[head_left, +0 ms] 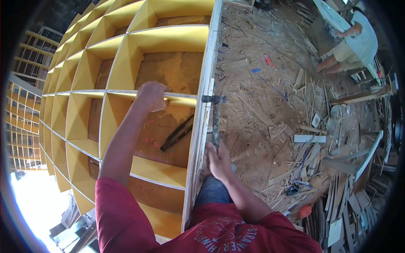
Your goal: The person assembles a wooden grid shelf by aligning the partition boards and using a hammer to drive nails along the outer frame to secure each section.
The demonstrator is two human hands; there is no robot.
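The fingers of the right hand (218, 161), just below the centre of the frame, are closed around the handle of a hammer (216, 122); the handle points upward in the picture, its head beside the pale right-hand rail (206, 78) of a large yellow grid frame (168, 37). The fingers of the left hand (151, 96), left of centre, are curled in at a white-edged divider (182, 96); their undersides are hidden, so whether they grip it cannot be told. Below that divider, a dark two-armed tool (176, 134) lies slantwise in a compartment. The grid fills the left half of the picture. Right of the rail spreads a dirt floor (249, 101), with a small red item (268, 60) at upper centre-right and wood scraps (310, 139) toward lower right. At upper right, another person (362, 40) in a light shirt bends by a long pale board (331, 16).
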